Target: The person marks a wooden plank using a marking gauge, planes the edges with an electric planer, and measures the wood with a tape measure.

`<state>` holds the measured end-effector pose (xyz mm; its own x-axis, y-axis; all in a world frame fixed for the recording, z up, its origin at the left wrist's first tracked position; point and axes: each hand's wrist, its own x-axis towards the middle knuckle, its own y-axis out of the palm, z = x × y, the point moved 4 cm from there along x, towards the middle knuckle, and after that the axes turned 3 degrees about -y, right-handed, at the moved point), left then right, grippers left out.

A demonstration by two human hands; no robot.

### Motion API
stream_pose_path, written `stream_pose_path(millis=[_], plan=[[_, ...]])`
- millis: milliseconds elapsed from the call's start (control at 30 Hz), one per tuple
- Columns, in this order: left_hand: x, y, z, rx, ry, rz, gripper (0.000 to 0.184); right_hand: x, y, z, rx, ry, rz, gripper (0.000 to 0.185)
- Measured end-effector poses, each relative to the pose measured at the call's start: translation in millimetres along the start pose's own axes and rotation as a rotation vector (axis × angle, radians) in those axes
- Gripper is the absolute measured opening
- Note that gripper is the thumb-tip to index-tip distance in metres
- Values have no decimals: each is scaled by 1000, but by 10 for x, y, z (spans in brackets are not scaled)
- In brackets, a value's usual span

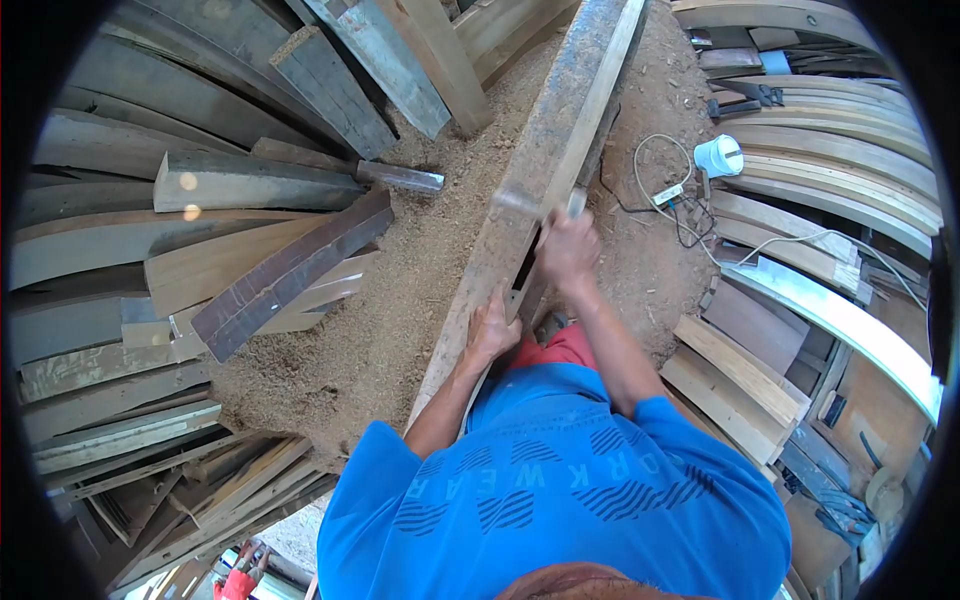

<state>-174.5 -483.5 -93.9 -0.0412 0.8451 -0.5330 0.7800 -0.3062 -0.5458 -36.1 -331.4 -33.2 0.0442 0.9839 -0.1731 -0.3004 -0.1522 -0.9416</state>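
Observation:
A long wooden beam (545, 130) runs from the top of the view down to my body, with a pale narrow strip of wood (595, 110) along its right part. My left hand (490, 328) rests on the beam beside a dark slot (524, 262), its fingers pointing up the beam. Just above and to the right, my right hand (568, 245) is closed round something at the slot's upper end. A blurred hammer-like head (520, 203) shows just above that fist; the handle is mostly hidden.
Stacked boards (90, 140) fill the left side, with sawdust (350, 330) on the ground. To the right are a white bucket (718, 157), a power strip (667, 195) with cables and curved planks (830, 150). Another person (238, 583) in red shows at lower left.

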Motion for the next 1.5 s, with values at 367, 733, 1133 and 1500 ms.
stream_pose_path(millis=[367, 733, 1133, 1500], plan=[[-879, -166, 349, 81, 87, -96, 75, 1219, -351, -371, 60, 57, 25, 30], [-1942, 191, 1174, 344, -99, -210, 73, -40, -51, -99, 77, -23, 134, 29], [-1979, 187, 1138, 282, -99, -190, 68, -2086, 241, 342, 122, -96, 116, 32], [-2005, 185, 1136, 176, -71, -210, 70, -1272, 273, 185, -37, -1, -27, 26]])
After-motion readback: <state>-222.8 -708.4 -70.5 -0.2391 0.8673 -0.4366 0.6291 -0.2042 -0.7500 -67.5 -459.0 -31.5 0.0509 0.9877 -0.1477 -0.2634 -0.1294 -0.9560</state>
